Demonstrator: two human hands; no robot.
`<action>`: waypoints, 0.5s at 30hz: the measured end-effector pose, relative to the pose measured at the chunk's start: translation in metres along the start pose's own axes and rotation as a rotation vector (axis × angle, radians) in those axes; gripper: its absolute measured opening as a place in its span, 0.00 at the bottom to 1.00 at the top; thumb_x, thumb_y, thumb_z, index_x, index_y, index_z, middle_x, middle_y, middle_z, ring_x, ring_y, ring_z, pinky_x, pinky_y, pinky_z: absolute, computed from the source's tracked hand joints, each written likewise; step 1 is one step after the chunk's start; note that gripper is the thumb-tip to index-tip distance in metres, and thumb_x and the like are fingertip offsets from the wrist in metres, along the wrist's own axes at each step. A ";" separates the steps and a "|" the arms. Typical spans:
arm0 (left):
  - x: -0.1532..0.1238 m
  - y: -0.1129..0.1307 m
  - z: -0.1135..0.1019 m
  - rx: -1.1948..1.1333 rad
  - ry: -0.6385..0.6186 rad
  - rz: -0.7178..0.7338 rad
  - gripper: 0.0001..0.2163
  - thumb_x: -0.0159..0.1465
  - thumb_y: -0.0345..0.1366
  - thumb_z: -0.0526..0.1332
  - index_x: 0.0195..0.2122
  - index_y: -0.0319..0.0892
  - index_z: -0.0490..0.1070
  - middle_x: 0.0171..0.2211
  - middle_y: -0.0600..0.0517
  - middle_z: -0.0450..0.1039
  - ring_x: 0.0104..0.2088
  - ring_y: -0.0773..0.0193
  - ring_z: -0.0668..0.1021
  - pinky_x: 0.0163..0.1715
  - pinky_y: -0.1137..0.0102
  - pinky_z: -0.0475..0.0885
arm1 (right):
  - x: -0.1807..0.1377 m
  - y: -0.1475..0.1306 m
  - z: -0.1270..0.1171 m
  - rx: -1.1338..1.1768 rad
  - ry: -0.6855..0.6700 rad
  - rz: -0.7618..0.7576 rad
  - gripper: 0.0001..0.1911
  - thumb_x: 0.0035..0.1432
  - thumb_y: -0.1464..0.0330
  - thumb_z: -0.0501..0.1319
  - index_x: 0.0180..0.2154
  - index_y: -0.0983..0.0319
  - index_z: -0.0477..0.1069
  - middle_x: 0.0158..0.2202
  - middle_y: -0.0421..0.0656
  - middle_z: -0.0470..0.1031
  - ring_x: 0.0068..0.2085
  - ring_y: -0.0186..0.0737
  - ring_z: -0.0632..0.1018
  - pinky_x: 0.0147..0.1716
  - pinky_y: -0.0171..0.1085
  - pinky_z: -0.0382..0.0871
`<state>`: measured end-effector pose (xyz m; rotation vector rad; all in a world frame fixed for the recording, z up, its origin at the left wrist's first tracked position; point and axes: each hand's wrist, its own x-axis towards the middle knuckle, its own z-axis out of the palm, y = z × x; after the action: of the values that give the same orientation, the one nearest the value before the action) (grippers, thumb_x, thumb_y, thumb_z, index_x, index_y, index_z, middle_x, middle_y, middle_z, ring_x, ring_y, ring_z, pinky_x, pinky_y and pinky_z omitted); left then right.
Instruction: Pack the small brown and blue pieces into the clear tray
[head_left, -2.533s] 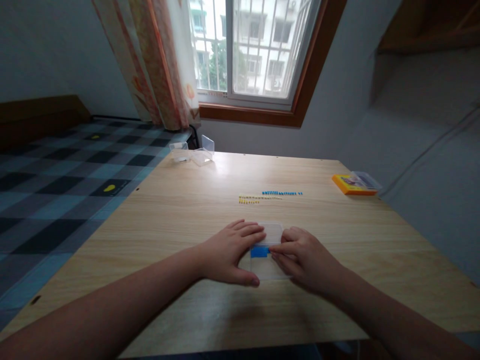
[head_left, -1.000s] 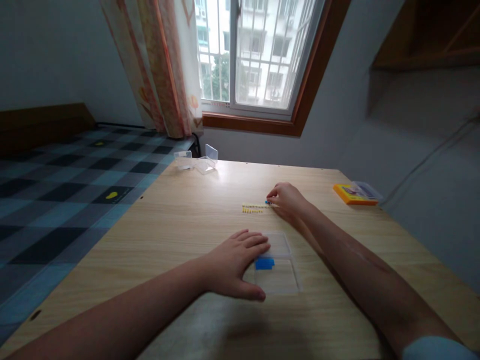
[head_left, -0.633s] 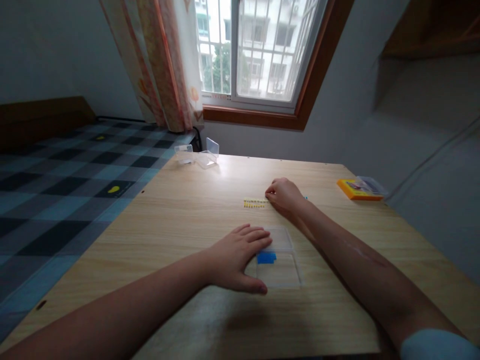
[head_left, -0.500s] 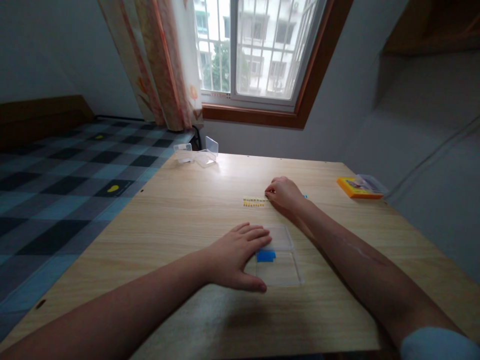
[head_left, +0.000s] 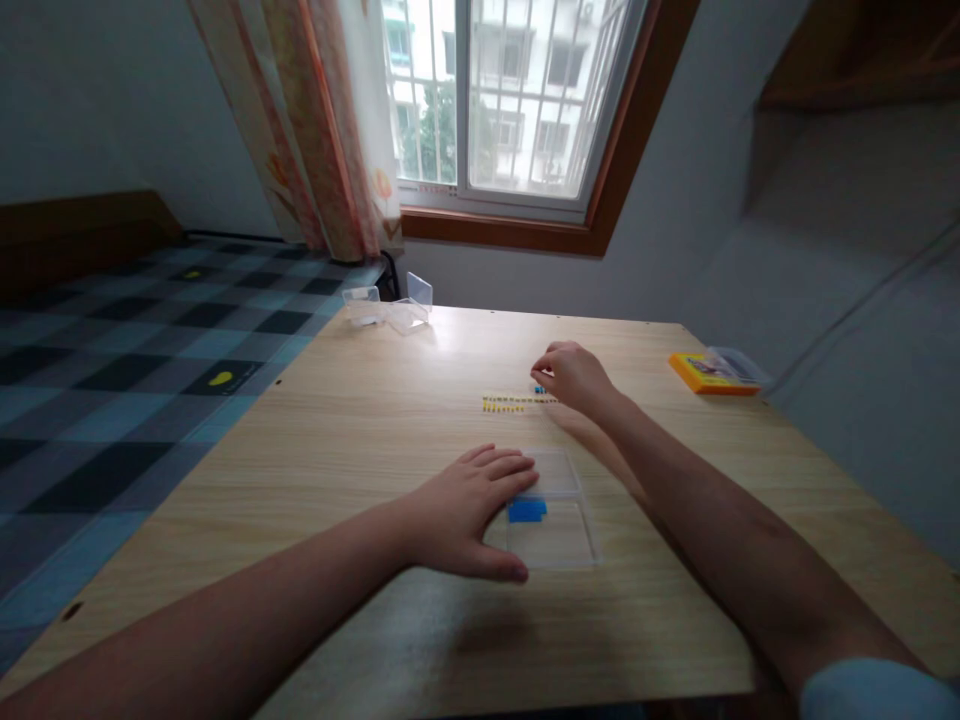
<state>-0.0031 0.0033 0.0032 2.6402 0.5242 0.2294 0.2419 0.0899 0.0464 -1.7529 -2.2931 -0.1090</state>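
Observation:
My left hand (head_left: pixel 472 510) lies flat with fingers spread, its fingertips over the left side of an opened clear plastic case (head_left: pixel 559 540). Several blue pieces (head_left: pixel 527 511) sit together in the near half of that case, close to my thumb. Farther off, my right hand (head_left: pixel 574 375) is closed with thumb and fingertips pinched together, raised a little above the table; whatever it holds is too small to make out. Below it run rows of small yellow pieces (head_left: pixel 502 405) on the tabletop. A small blue piece (head_left: pixel 539 389) shows just under the right fingertips.
Clear plastic boxes (head_left: pixel 407 314) stand with lids up at the table's far left corner. An orange and yellow box (head_left: pixel 709 372) with a clear cover lies near the right edge. A bed with a checked cover (head_left: pixel 150 400) adjoins the table's left side.
My right hand has lifted away from the rows and shifted slightly, uncovering more of the row and the small blue piece. My left hand has stayed at the case.

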 end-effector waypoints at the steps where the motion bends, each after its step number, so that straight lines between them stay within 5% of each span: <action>1: 0.000 0.000 0.000 0.001 -0.003 -0.002 0.45 0.59 0.64 0.65 0.69 0.40 0.62 0.70 0.35 0.61 0.70 0.37 0.64 0.70 0.43 0.53 | -0.004 0.000 -0.013 0.011 0.026 0.002 0.13 0.68 0.68 0.61 0.41 0.64 0.85 0.42 0.50 0.82 0.43 0.44 0.79 0.43 0.39 0.69; 5: -0.001 -0.001 0.000 0.004 -0.004 -0.011 0.45 0.58 0.64 0.66 0.70 0.40 0.62 0.70 0.35 0.62 0.70 0.37 0.65 0.70 0.43 0.53 | -0.043 -0.006 -0.066 0.225 0.159 -0.110 0.10 0.66 0.67 0.64 0.38 0.60 0.85 0.37 0.45 0.81 0.37 0.39 0.79 0.39 0.38 0.69; 7: -0.001 -0.001 0.000 0.001 0.004 -0.013 0.45 0.58 0.63 0.67 0.70 0.40 0.62 0.70 0.35 0.62 0.69 0.37 0.65 0.70 0.42 0.53 | -0.075 -0.015 -0.080 0.349 0.098 -0.215 0.08 0.65 0.67 0.66 0.36 0.58 0.85 0.35 0.43 0.80 0.35 0.37 0.78 0.37 0.36 0.69; 11: -0.001 0.000 -0.001 -0.007 0.008 -0.018 0.45 0.58 0.64 0.66 0.69 0.39 0.63 0.69 0.34 0.62 0.69 0.35 0.65 0.70 0.41 0.53 | -0.134 -0.031 -0.070 0.409 -0.154 -0.258 0.08 0.65 0.70 0.66 0.38 0.54 0.85 0.34 0.40 0.79 0.35 0.35 0.79 0.36 0.35 0.68; 15: -0.001 0.001 -0.001 -0.006 0.010 -0.014 0.44 0.59 0.64 0.66 0.69 0.40 0.63 0.69 0.34 0.63 0.69 0.35 0.66 0.70 0.42 0.54 | -0.156 -0.035 -0.042 0.438 -0.246 -0.207 0.09 0.64 0.71 0.65 0.39 0.53 0.85 0.35 0.40 0.80 0.36 0.35 0.79 0.36 0.34 0.68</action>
<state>-0.0044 0.0029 0.0046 2.6297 0.5439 0.2395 0.2527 -0.0750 0.0524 -1.3684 -2.4205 0.5579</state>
